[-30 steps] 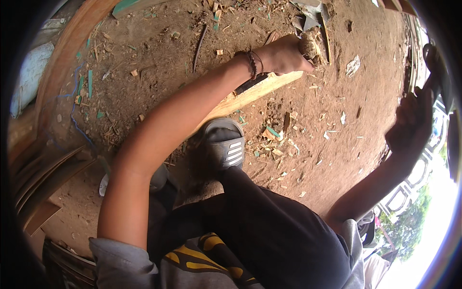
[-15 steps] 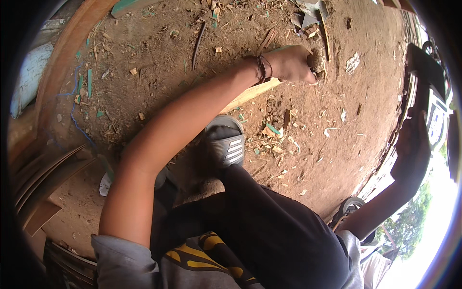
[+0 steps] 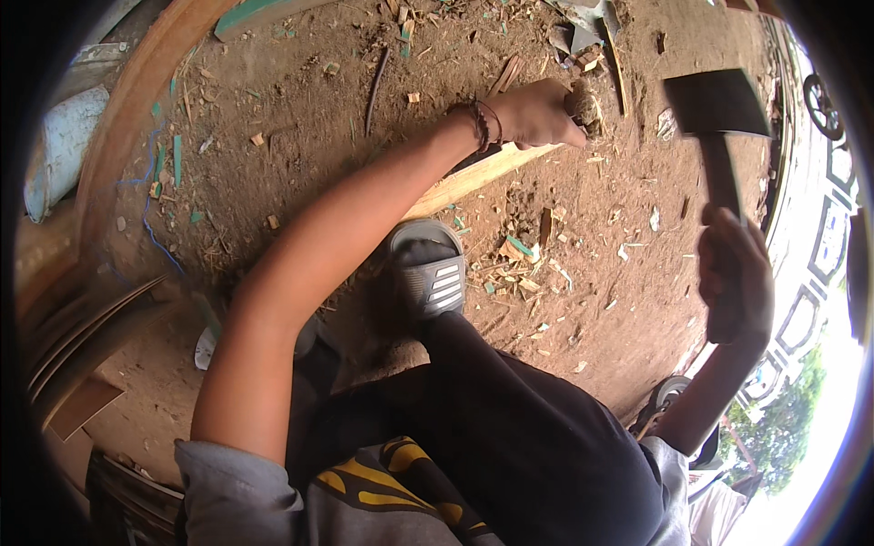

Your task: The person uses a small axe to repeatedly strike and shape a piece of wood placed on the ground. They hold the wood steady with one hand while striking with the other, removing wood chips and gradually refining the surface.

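My right hand point(image 3: 733, 273) is wrapped round the handle of a hatchet point(image 3: 717, 102), raised at the right with its broad dark head up. My left hand point(image 3: 533, 114), a dark bracelet at its wrist, reaches to the upper middle. Its fingers are curled over the far end of a pale wooden board point(image 3: 482, 182), which slants up from near my foot; the grip itself is partly hidden. Just past these fingers sits a rough brown lump point(image 3: 587, 105), and I cannot tell whether it is stone or wood. The hatchet is apart from the board.
My sandalled foot point(image 3: 428, 273) stands by the board's near end. Wood chips point(image 3: 519, 250) and green slivers litter the dirt ground. A curved wooden edge point(image 3: 127, 118) and a pale blue container point(image 3: 68, 150) are at the left. A wheel point(image 3: 824, 105) shows at the far right.
My right hand has swung the hatchet leftward from the right edge, toward the board's side. My left hand has shifted slightly left, staying at the board's far end.
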`<action>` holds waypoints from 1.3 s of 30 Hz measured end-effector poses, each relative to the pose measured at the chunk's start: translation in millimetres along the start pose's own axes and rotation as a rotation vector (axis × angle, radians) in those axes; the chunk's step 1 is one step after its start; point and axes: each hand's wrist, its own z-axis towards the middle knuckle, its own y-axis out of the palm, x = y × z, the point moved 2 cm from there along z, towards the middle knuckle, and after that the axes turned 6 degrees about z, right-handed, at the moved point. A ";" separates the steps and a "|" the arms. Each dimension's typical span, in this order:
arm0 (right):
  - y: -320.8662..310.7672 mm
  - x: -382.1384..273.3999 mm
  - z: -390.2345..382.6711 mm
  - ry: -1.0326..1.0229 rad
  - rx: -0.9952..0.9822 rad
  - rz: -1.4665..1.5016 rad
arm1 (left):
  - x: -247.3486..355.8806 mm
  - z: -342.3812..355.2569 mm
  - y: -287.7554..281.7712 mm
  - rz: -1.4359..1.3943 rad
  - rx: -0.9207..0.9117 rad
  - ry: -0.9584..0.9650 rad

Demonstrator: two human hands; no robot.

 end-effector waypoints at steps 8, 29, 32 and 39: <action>68.1 -26.1 30.4 -0.320 0.225 0.587 | -5.1 4.0 1.6 -0.033 -0.002 -0.006; 74.3 30.6 45.5 0.168 -0.251 0.064 | -19.1 12.9 2.5 -0.119 -0.020 -0.236; 52.4 52.1 55.1 0.166 -0.365 0.263 | -18.1 5.2 2.3 -0.071 -0.024 -0.247; 15.7 -21.0 38.3 -0.115 0.183 0.233 | -17.8 5.5 0.8 -0.062 -0.010 -0.213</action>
